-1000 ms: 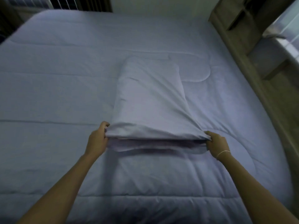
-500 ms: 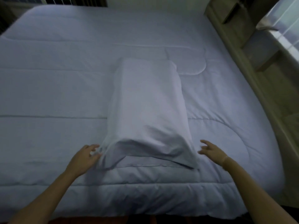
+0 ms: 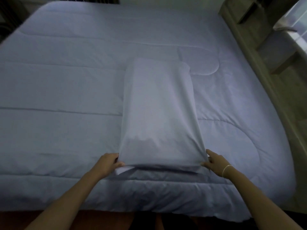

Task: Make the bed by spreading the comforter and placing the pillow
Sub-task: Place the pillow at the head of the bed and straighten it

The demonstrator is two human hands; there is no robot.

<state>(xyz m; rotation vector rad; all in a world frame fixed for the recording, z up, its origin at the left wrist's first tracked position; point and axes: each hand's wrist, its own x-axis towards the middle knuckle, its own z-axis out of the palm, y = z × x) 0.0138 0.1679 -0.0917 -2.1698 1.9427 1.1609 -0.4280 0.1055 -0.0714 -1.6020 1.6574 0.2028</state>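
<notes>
Dim bedroom, comforter (image 3: 66, 90) spread flat across the bed. Pillow (image 3: 159, 113) lies lengthwise near the bed's near edge; my left hand (image 3: 106, 165) and right hand (image 3: 216, 163) pinch its near corners, I'd say to straighten it.

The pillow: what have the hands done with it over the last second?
Both hands let go of the pillow half a second ago, then came back: the left hand and right hand now grip its near corners again. The pillow has stayed lengthwise on the spread comforter.
</notes>
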